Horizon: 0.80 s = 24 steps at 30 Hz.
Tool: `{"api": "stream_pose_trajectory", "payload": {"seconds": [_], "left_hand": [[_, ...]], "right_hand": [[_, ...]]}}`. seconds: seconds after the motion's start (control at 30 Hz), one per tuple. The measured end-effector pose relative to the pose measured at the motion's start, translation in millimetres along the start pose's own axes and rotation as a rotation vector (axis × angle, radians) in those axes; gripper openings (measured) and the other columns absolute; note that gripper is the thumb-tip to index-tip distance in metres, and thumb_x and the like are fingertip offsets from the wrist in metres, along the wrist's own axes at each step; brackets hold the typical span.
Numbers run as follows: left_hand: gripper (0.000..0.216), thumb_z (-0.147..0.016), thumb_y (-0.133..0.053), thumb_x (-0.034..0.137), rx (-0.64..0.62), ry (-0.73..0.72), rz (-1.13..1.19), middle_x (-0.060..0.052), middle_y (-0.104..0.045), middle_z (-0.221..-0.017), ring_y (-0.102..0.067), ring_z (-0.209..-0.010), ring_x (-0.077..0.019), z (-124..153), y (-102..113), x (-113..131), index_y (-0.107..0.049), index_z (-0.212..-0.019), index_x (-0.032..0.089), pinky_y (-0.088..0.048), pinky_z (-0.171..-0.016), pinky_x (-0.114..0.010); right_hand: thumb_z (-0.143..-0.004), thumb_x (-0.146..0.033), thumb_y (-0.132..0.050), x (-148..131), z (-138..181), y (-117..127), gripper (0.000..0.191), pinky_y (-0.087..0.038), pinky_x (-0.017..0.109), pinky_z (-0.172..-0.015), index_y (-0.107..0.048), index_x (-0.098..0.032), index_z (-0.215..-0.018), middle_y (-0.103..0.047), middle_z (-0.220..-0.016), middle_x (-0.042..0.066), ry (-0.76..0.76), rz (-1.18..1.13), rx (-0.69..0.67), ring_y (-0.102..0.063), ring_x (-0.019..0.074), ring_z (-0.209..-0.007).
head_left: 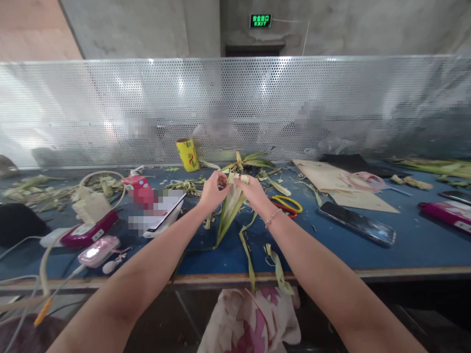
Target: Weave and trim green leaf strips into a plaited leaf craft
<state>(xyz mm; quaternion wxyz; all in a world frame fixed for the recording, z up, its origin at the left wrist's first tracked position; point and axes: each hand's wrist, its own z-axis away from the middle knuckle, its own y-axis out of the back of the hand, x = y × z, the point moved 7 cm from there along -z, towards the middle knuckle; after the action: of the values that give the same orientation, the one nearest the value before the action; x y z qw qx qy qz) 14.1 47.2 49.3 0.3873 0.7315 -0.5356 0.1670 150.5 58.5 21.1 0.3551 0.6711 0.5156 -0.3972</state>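
Both hands are closed on the work: the left hand [214, 189] and the right hand [254, 192] pinch the upper end of a folded, husk-like green leaf [230, 212] between thumbs and fingers. The leaf is held over the middle of the blue tabletop [415, 252], its narrow end pointing toward the near edge.

Risks, as judged: uneven pull between the thumbs could split the leaf along its grain; a loosened pinch could let the fold spring open. The bracelet [272, 217] could snag on fibres. Red-and-yellow handles [288, 204], apparently scissors, lie just beside the right wrist and could be knocked. A loose leaf strip [282, 276] overhangs the table edge and could be dragged off by a forearm.
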Motion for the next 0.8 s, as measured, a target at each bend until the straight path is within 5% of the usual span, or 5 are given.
{"api": "stream_pose_trajectory", "payload": {"seconds": [0.17, 0.3, 0.63, 0.8], "left_hand": [[0.014, -0.069, -0.054, 0.011, -0.027, -0.239, -0.29, -0.005, -0.053, -0.086, -0.05, -0.072, -0.0127, 2, 3, 22, -0.051, -0.08, 0.019, -0.044, -0.073, -0.026], [0.011, -0.068, -0.052, 0.01, -0.057, -0.252, -0.338, -0.003, -0.054, -0.077, -0.051, -0.07, -0.0133, 1, 6, 25, -0.054, -0.074, 0.019, -0.043, -0.073, -0.026], [0.021, -0.057, -0.07, 0.024, -0.001, 0.399, 0.39, 0.0, -0.058, -0.063, -0.054, -0.058, -0.0113, 1, -7, -29, -0.056, -0.072, 0.016, -0.045, -0.06, -0.027], [0.027, -0.055, -0.075, 0.024, -0.064, 0.567, 0.686, 0.0, -0.058, -0.064, -0.053, -0.055, -0.0089, 6, -20, -32, -0.06, -0.076, 0.016, -0.043, -0.057, -0.024]], "right_hand": [[-0.069, -0.043, -0.052, -2, -2, 3, 0.024, -0.037, 0.026, -0.056, -0.055, -0.019, -0.064, -0.054, -0.057, -0.002, 0.034, 0.103, 0.02, -0.048, 0.0141, -0.06], [-0.069, -0.042, -0.052, -3, -1, 4, 0.024, -0.035, 0.025, -0.055, -0.053, -0.019, -0.063, -0.052, -0.056, -0.002, 0.036, 0.116, 0.023, -0.046, 0.0132, -0.058], [-0.069, -0.04, -0.053, 1, -3, 4, 0.022, -0.038, 0.026, -0.058, -0.055, -0.018, -0.068, -0.056, -0.062, -0.001, 0.036, 0.115, 0.002, -0.048, 0.0135, -0.061], [-0.067, -0.037, -0.056, 5, -3, -2, 0.027, -0.043, 0.028, -0.064, -0.063, -0.017, -0.084, -0.066, -0.077, 0.003, 0.003, 0.013, -0.056, -0.058, 0.017, -0.07]]}}
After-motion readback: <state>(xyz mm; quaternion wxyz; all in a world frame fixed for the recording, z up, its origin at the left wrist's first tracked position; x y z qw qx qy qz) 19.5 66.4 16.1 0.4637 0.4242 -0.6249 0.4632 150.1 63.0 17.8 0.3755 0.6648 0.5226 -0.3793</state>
